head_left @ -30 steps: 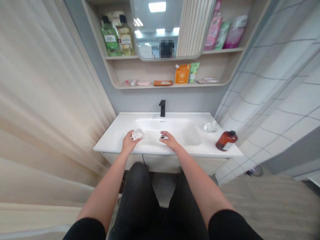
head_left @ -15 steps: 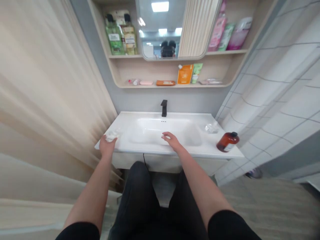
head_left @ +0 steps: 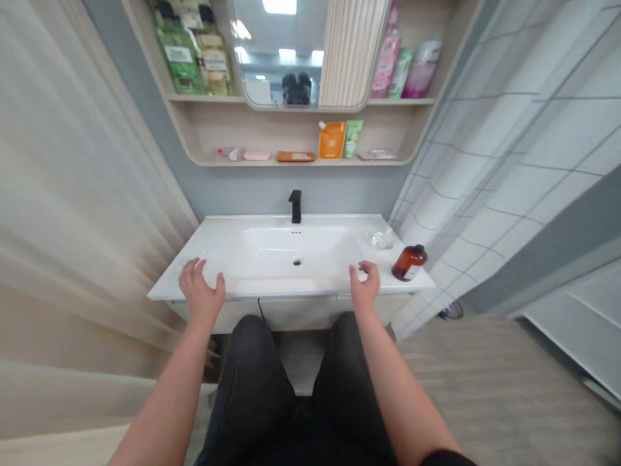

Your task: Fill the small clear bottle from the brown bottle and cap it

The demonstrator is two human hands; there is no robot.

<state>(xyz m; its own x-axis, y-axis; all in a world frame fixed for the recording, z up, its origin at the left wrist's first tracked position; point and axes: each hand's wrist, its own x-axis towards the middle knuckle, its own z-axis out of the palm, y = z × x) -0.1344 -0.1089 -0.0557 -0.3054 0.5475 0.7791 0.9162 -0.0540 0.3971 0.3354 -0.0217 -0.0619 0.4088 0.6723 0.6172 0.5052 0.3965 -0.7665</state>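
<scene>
My left hand point(head_left: 201, 290) is over the left front part of the white sink counter point(head_left: 228, 290), its fingers spread and nothing in them. Behind its fingertips lies a faint, see-through piece of plastic point(head_left: 181, 266), partly hidden by the hand. Near the counter's right front edge is my right hand point(head_left: 365, 288), thumb and fingers bent but apart, with no object visible between them. To its right stands a brown bottle point(head_left: 408, 263) with a black cap and white label. Crumpled clear plastic point(head_left: 382, 240) lies behind that hand, apart from it.
A black faucet point(head_left: 295, 206) rises behind the basin point(head_left: 272, 252). Above hangs a shelf unit point(head_left: 295, 163) with a mirror point(head_left: 276, 58), an orange pouch point(head_left: 332, 141), a green tube point(head_left: 352, 139) and several bottles. Curtains point(head_left: 97, 259) flank the counter.
My right hand has moved right, from over the basin toward the brown bottle. My left hand has spread its fingers, apart from the clear plastic. The view has shifted right.
</scene>
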